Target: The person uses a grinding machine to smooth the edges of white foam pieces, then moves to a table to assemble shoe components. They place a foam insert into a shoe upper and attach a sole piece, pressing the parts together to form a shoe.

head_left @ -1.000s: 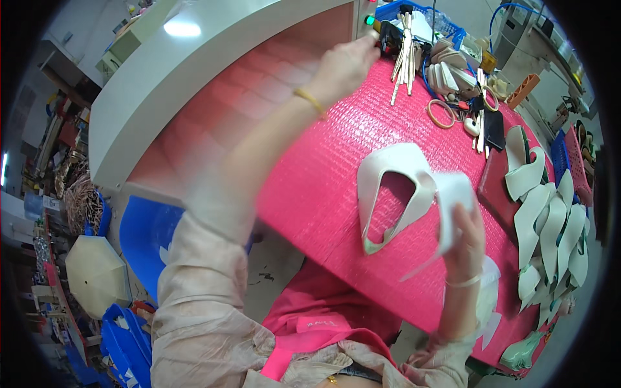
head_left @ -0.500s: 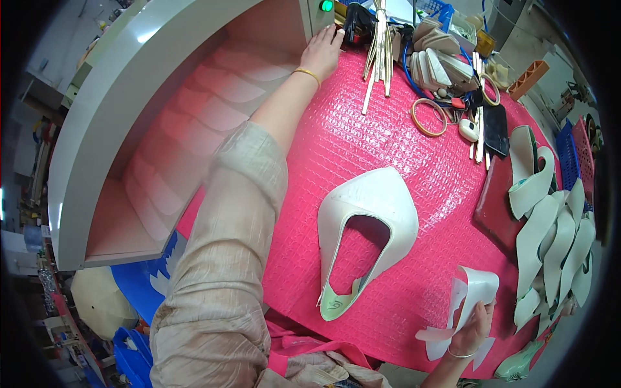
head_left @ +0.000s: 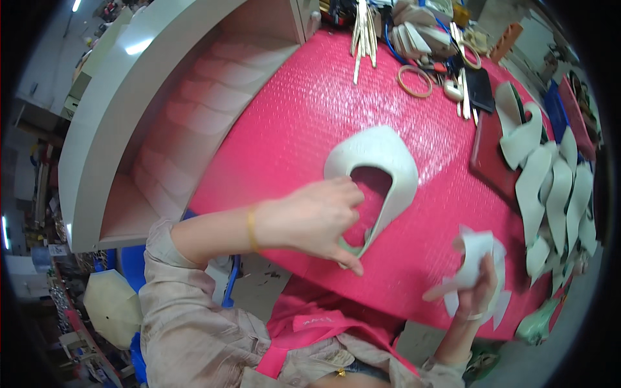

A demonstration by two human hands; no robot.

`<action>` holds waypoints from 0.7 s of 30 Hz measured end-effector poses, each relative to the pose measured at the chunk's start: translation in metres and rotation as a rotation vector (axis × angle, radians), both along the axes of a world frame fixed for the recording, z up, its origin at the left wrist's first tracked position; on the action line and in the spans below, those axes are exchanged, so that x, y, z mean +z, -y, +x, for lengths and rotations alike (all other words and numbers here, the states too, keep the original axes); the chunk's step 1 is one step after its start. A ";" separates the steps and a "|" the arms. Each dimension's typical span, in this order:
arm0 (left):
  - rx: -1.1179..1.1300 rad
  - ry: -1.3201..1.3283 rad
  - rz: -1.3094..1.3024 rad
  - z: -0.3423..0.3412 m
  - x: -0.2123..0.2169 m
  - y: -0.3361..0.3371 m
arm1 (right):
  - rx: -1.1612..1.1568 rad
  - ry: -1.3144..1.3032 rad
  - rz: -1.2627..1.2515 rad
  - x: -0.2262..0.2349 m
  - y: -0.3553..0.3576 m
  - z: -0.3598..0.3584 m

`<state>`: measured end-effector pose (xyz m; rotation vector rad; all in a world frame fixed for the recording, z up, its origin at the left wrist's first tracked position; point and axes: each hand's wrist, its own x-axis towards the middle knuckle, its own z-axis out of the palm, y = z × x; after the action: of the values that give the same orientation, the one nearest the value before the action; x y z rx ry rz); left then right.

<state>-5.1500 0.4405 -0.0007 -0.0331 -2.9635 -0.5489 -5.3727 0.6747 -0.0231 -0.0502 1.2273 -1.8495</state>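
Observation:
A white pointed shoe upper (head_left: 402, 167) lies on the pink table cover, toe away from me and its oval opening facing up. Over its left edge is my left hand (head_left: 317, 216), slightly blurred, fingers bent at the opening and thumb stretched apart near the heel end. I cannot make out a grip on the upper. At the table's near right, my right hand (head_left: 480, 288) holds a curved white sheet piece (head_left: 477, 249) between thumb and fingers. More thin white cut pieces (head_left: 499, 304) show around and beneath that hand.
A pale arched machine (head_left: 107, 129) with white curved pieces inside stands at left. Several white strips (head_left: 546, 187) lie at right beside a dark red slab (head_left: 490, 152). Farther back are a tape ring (head_left: 414, 82), a dark phone (head_left: 479, 90) and gold strips (head_left: 365, 39).
My left hand has come back from the machine's far corner to the shoe upper. The right hand still holds the white piece, now tilted differently. The whole view has shifted.

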 end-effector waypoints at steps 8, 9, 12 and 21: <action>-0.117 0.288 -0.021 -0.008 -0.028 -0.059 | -0.003 -0.440 -0.098 -0.027 -0.006 0.021; -0.053 0.319 0.007 -0.007 -0.023 -0.062 | -0.005 -0.414 -0.107 -0.026 -0.008 0.024; 0.247 0.357 0.447 -0.012 0.003 -0.063 | -0.012 -0.397 -0.200 -0.014 -0.003 0.033; 0.384 -0.487 1.775 -0.043 0.013 -0.103 | -0.143 -0.789 -0.537 0.025 0.052 0.072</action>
<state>-5.1934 0.5436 0.0125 0.4440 -1.1483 -2.2575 -5.3005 0.6231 0.0017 -1.0967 1.1953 -2.3325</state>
